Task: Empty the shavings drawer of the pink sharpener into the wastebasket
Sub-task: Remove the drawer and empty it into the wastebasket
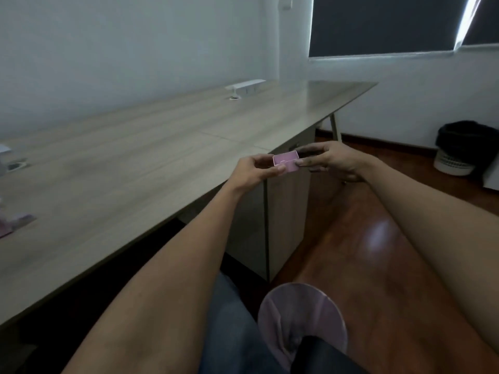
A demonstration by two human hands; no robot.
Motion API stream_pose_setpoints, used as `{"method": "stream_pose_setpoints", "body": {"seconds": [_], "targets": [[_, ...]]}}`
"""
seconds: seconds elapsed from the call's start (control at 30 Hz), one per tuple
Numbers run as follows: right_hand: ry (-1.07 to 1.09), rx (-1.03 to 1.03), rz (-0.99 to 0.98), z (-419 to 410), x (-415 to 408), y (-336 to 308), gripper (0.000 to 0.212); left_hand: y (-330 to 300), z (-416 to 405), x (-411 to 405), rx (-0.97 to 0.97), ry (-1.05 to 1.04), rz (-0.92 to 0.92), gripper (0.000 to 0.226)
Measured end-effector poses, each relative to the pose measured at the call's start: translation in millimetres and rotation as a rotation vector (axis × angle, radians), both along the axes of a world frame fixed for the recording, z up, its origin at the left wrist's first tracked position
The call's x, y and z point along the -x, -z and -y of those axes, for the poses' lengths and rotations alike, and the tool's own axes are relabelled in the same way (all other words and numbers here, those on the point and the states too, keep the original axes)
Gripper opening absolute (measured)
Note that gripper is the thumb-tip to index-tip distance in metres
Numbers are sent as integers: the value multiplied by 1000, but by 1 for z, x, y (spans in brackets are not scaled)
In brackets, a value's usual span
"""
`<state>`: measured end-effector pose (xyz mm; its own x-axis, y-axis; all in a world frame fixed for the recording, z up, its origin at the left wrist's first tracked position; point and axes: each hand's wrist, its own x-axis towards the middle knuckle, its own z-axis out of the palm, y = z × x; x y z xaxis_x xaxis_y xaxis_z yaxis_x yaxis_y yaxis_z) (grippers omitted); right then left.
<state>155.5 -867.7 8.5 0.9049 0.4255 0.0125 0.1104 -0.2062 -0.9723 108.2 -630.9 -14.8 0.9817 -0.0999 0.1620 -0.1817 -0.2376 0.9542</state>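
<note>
A small pink shavings drawer is held out in front of me, past the desk's front edge and above the floor. My left hand pinches its left end and my right hand pinches its right end. What lies inside the drawer cannot be made out. The wastebasket, white with a black bag lining, stands on the floor at the far right against the wall. A blurred pink object lies at the desk's left edge; it may be the sharpener body.
A long wooden desk runs along the wall on my left, with a cabinet under it. A white socket bar sits far back. A pink slipper and my legs are below. The wooden floor stretches toward the wastebasket.
</note>
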Motion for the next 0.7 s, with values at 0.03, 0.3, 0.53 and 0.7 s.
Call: {"method": "stream_pose_setpoints", "body": {"seconds": [0.03, 0.3, 0.53, 0.7], "targets": [[1, 0, -23, 3, 1, 10, 82, 10, 4, 3, 7, -5, -12, 57], [1, -8, -254, 11, 18, 108, 63, 104, 22, 30, 78, -32, -164, 50], [24, 40, -432, 14, 26, 192, 50, 192, 29, 38, 124, -33, -338, 45], [27, 81, -598, 19, 38, 242, 54, 246, 29, 43, 156, -28, -539, 61]]}}
